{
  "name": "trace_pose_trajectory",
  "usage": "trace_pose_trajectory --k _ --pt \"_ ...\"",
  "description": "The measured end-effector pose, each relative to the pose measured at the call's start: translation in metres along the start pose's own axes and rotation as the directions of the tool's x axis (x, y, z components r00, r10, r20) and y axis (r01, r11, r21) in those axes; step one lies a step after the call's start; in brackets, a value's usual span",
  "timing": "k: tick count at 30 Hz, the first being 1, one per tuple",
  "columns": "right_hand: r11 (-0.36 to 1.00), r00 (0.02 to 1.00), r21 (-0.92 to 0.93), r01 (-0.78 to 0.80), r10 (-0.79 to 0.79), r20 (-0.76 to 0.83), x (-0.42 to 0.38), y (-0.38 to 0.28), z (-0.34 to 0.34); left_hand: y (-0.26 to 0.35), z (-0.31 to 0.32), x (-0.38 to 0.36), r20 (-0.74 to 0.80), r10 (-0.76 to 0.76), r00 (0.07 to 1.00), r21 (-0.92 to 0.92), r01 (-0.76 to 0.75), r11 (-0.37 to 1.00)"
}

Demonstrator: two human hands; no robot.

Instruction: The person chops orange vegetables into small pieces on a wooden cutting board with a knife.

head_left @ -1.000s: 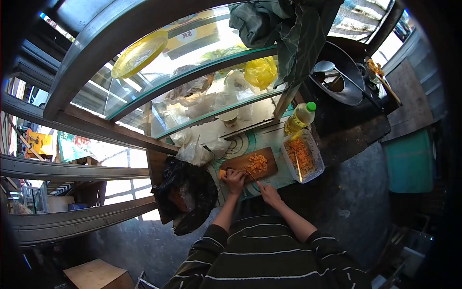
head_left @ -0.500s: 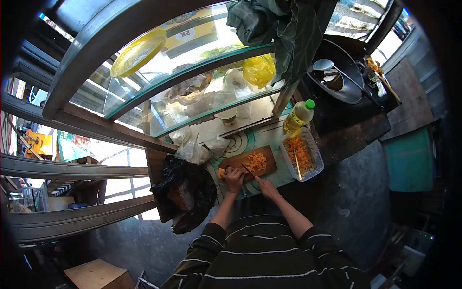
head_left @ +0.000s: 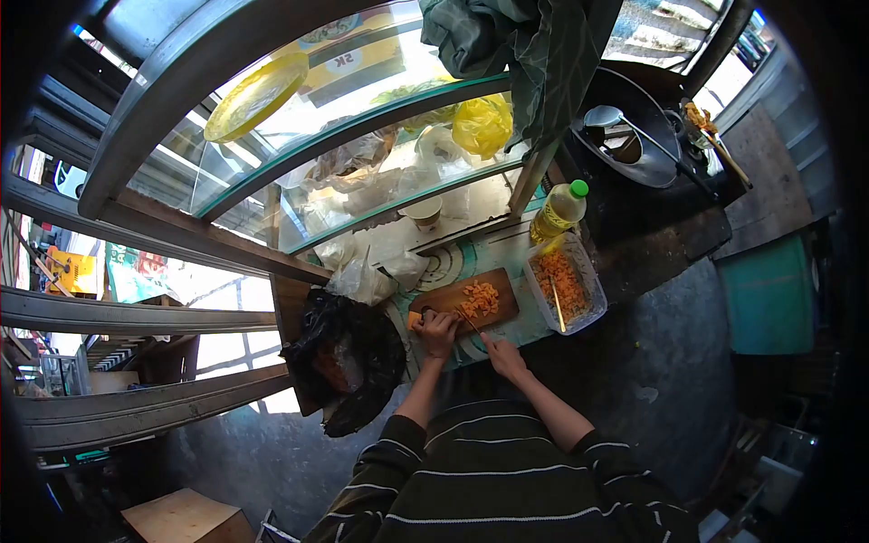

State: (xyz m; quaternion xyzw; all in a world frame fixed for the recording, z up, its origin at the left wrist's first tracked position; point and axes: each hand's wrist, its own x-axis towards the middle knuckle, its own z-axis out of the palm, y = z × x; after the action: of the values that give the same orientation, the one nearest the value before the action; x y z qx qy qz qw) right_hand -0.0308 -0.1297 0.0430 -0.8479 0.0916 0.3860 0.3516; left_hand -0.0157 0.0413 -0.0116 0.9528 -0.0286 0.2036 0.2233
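Observation:
On the wooden cutting board (head_left: pixel 503 309), my left hand (head_left: pixel 437 333) is closed over an orange piece of food (head_left: pixel 415 320), whose end shows left of the fingers. My right hand (head_left: pixel 503 356) grips a knife (head_left: pixel 470 320), its blade angled up and left beside the left fingertips. Small orange chopped pieces (head_left: pixel 480 298) lie heaped on the board, right of the blade. Right of the board, a clear plastic container (head_left: pixel 593 312) holds more orange bits and a long-handled spoon (head_left: pixel 558 306).
A yellow-liquid bottle (head_left: pixel 558 215) with a green cap stands behind the container. A black plastic bag (head_left: pixel 380 348) sits left of the board, clear bags (head_left: pixel 360 280) behind it. Beyond are a glass case (head_left: pixel 362 214) with a paper cup, and a large wok (head_left: pixel 652 172) at right.
The view has shifted slightly. Both hands stay at the board, with the knife still beside the left fingertips.

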Motion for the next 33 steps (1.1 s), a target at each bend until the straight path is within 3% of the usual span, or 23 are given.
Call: trace_pose_trajectory --k 24,30,33 --pt "0.996 0.999 -0.084 -0.014 0.010 -0.050 0.000 0.000 0.006 -0.004 -0.004 -0.001 0.003 0.118 0.993 0.020 -0.118 0.993" --pt "0.995 0.986 -0.091 0.045 -0.059 -0.157 0.023 0.003 0.016 -0.005 -0.004 0.002 0.009 0.152 0.988 0.033 -0.152 0.988" --pt "0.998 0.996 0.026 0.057 -0.055 -0.066 0.033 0.006 0.012 -0.001 -0.009 0.005 0.030 0.140 0.990 0.019 -0.141 0.990"
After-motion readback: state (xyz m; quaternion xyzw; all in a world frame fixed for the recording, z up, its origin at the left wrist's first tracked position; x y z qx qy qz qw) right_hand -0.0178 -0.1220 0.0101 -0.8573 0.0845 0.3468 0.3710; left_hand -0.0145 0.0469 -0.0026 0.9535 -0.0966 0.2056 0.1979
